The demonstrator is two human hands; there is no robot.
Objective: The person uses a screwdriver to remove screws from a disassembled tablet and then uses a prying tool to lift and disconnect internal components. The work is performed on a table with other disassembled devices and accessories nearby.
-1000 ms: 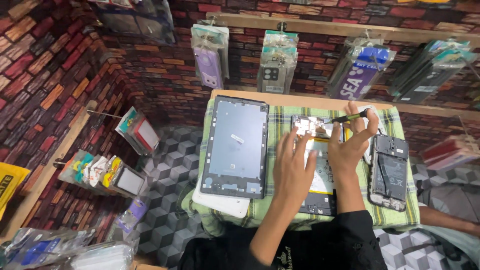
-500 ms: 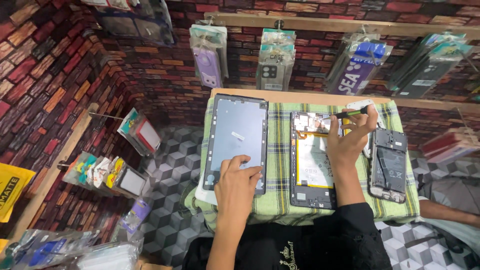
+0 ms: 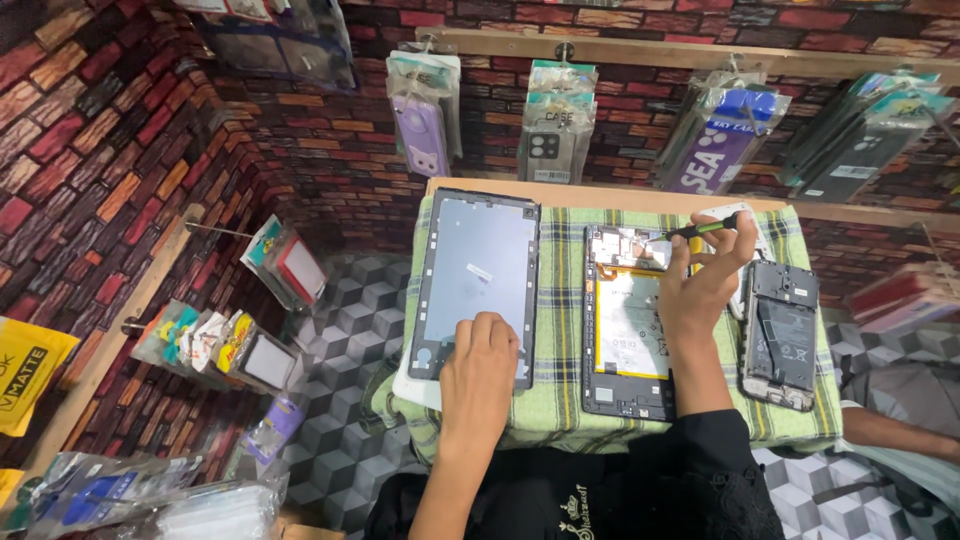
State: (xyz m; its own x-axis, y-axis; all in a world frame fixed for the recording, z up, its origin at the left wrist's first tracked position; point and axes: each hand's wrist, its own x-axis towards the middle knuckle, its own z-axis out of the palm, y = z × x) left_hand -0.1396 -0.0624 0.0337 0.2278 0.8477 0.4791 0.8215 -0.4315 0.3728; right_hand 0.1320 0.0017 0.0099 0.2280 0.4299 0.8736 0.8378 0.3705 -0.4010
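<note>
Hands number two, both bare. The left hand (image 3: 480,362) lies flat and released on the lower part of a grey tablet back panel (image 3: 478,270), grasping nothing. The right hand (image 3: 703,280) grips a slim screwdriver (image 3: 708,228) with a green and black shaft, whose tip points left over the top edge of an opened tablet (image 3: 628,320).

Three devices lie side by side on one green checked cloth (image 3: 560,300): the grey panel on the left, the opened tablet with its pale yellow battery showing in the middle, and an opened phone (image 3: 780,335) on the right. The cloth covers a small wooden table (image 3: 560,192). One white flat piece (image 3: 412,385) pokes out from under the grey panel.

Behind, five hanging packets of phone cases (image 3: 548,122) line a wooden rail on the brick-patterned wall (image 3: 90,140).
</note>
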